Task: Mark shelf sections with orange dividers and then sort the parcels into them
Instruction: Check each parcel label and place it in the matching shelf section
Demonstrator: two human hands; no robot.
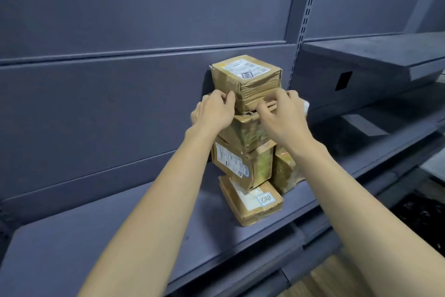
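Note:
A stack of taped brown cardboard parcels stands on a grey metal shelf (120, 224) against the back panel. The top parcel (248, 80) carries a white label and sits slightly askew. My left hand (214, 111) has its fingers curled against that parcel's lower left edge. On the lower right edge, my right hand (281, 113) has its fingers curled in the same way. Under them sit a second parcel (243, 133), a labelled third parcel (238, 166) and a flat bottom parcel (252, 202). Another parcel (284, 171) stands at the right of the stack. No orange divider is in view.
A slotted upright post (305, 20) separates this bay from the bay on the right, where a higher grey shelf (375, 53) sticks out. The shelf's front edge (240, 265) runs diagonally below my arms. Wooden floor (325, 280) shows at the bottom right.

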